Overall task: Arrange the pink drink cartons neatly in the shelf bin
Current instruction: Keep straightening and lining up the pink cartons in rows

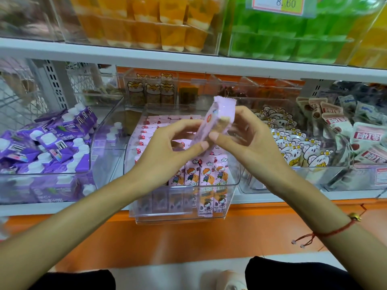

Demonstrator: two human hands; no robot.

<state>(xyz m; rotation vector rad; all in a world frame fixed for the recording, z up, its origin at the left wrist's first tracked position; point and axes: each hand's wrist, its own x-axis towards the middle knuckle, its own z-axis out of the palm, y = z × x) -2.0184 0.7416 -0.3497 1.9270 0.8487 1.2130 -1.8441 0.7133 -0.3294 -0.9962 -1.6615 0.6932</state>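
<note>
Starting at far left: purple cartons (44, 143) with white caps, heaped loosely in a clear bin (104, 130) on the lower shelf. Further in, left hand (167, 143) raised above the middle of the shelf, fingers curled, thumb and fingertips pinching the lower left edge of a pink drink carton (211, 124). Carton held up in the air over the clear shelf bin (236, 176), tilted, crimped top edge pointing up and to the right. Right hand (247, 137) directly opposite, thumb and curled fingers gripping the carton's right side, so both hands closed on the same pack. Below and behind the hands, more pink cartons (201, 174) inside the shelf bin: a row standing upright against the front wall, cartoon figures facing out, and further rows packed behind toward the back. On the right wrist, a red string bracelet (339, 231) with a small gold bead. Right of the shelf bin, white snack packs (297, 147) printed with a cartoon animal, in their own clear bin. Far right, pale packs (364, 141) with red labels, lying at mixed angles. Up above, on the upper shelf, orange jelly cups (146, 21) toward the left, green ones (282, 34) to the right, and a price tag (280, 4) reading 8.60.
</note>
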